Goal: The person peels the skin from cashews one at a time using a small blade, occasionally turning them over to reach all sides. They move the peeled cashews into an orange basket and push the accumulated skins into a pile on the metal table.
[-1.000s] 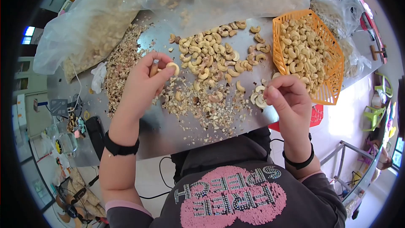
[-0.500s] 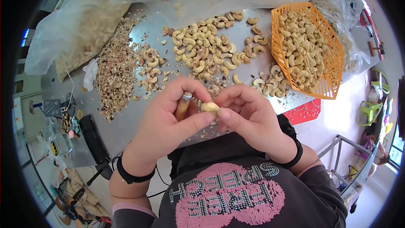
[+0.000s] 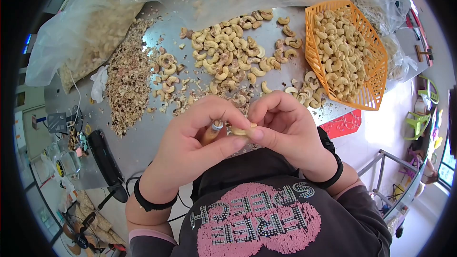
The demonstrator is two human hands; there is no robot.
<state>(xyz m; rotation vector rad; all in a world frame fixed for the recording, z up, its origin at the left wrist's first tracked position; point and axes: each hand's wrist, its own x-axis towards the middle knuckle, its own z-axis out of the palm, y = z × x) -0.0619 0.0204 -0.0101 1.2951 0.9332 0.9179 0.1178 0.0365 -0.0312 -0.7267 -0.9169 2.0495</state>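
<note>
A pale cashew nut (image 3: 238, 132) is pinched between the fingertips of both hands, above the table's near edge. My left hand (image 3: 193, 135) has its thumb and forefinger on the nut's left end. In the same palm it grips a small tool with a wooden handle (image 3: 211, 134) and a metal collar; its other end is hidden. My right hand (image 3: 296, 135) is closed on the nut's right end with thumb and forefinger, partly covering it. Just beyond the hands lies a loose heap of cashew nuts (image 3: 228, 47) with bits of brown skin among them.
An orange plastic basket (image 3: 310, 43) full of cleaned cashews stands at the right. A long pile of skin scraps (image 3: 126, 81) lies on the metal table (image 3: 135, 150) at the left. Big clear plastic bags (image 3: 90, 33) of cashews line the far side. A black device (image 3: 102, 154) lies at the left edge.
Both hands have turned the cashew a little, and the fingers now cover more of it. The right hand's fingers have curled higher. The view has shifted slightly.
</note>
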